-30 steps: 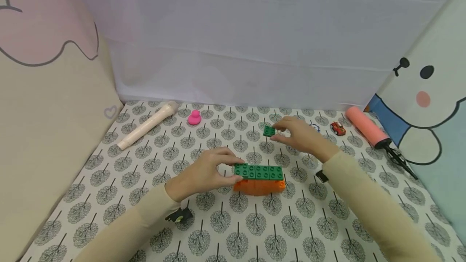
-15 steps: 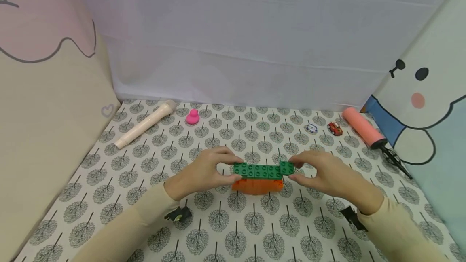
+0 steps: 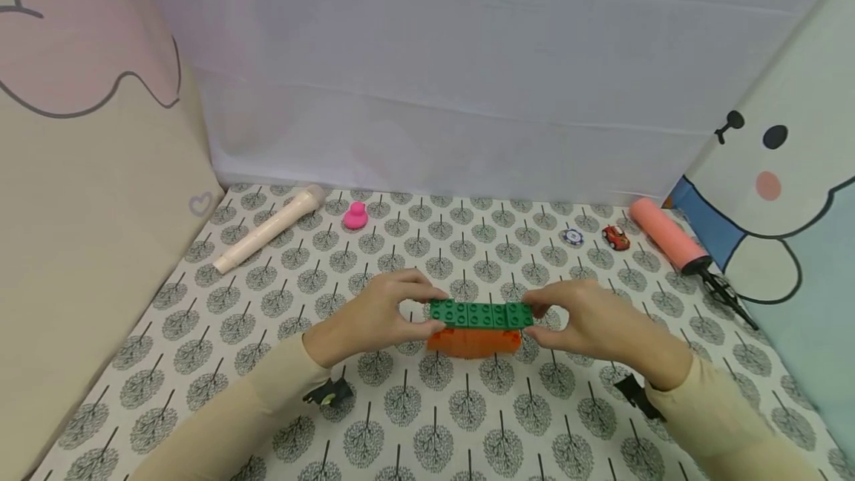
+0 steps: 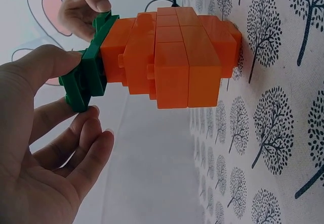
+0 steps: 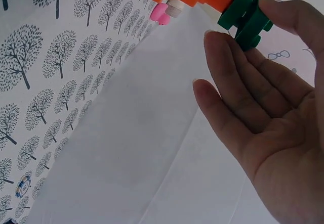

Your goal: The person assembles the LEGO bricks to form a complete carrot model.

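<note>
A stack of orange toy building blocks stands on the patterned cloth, stepped in and out from bottom to top. Along its top runs a row of green blocks. My left hand pinches the left end of the row between thumb and fingers. At the other end, my right hand holds a small square green block by its front and back sides. This block sits on the end of the row and overhangs the orange part. In the right wrist view, my thumb and fingertips press on the green block.
Behind to the left lie a pale microphone-shaped tube and a pink rubber duck. At the back right are a blue-and-white poker chip, a red toy car and a coral cylinder with a black end. Fabric walls enclose the table.
My right hand has brought the small green block from behind the stack toward me and set it down at the row's right end. My left hand has kept its hold.
</note>
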Motion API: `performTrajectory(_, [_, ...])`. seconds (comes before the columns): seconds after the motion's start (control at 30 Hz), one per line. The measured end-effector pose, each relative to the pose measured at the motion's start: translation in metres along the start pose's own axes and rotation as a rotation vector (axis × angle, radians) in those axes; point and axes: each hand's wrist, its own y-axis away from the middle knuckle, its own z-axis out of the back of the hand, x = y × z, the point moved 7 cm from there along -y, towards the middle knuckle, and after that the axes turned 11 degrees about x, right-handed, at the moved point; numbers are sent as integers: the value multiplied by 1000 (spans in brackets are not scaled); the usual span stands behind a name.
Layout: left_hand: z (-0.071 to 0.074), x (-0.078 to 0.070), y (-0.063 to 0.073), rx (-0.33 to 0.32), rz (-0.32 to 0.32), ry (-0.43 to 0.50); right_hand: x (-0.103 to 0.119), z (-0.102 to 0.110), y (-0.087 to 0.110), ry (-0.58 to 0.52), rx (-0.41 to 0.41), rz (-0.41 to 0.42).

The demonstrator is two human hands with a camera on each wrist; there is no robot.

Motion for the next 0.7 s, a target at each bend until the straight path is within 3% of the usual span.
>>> performTrajectory(0.43, [1,-1,0,2,2,-23,5,5,-9,-45,46,13])
performTrajectory(0.7, [2,-3,0,-3,-5,-43,6,9,-11,-34,79,-25])
